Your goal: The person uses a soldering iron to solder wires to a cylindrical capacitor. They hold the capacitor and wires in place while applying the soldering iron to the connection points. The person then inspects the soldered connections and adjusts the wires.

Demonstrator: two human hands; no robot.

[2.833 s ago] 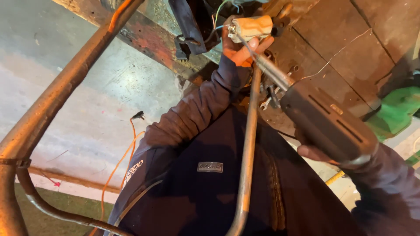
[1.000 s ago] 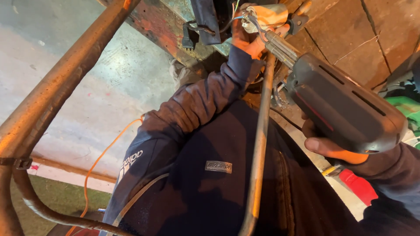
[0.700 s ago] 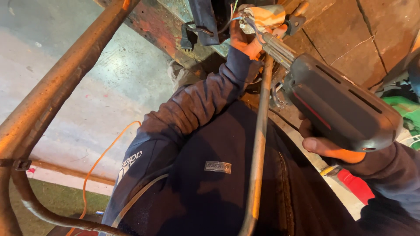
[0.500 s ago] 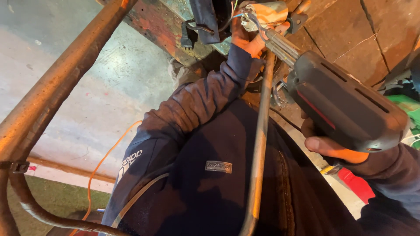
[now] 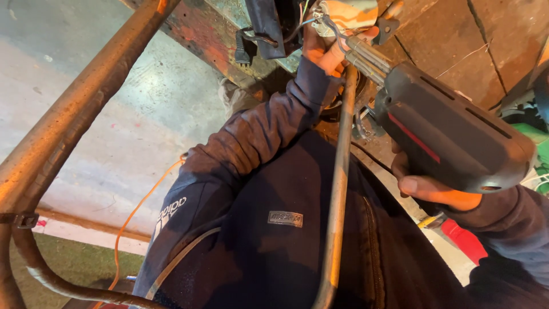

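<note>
Gripping power drill (image 5: 452, 137) in right hand (image 5: 426, 186), fingers wrapped underneath; left hand (image 5: 326, 48) fingers pinch fitting (image 5: 346, 14) at drill's tip.

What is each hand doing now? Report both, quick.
Left hand: closed, fingers holding a small pale part with wires.
Right hand: closed around the dark power tool.

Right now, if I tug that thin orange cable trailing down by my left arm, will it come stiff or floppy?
Probably floppy: the orange cable hangs in a loose curve over the concrete floor. It looks thin, so likely light. Its lower end is hidden, so it may snag behind the rusty pipe.
</note>
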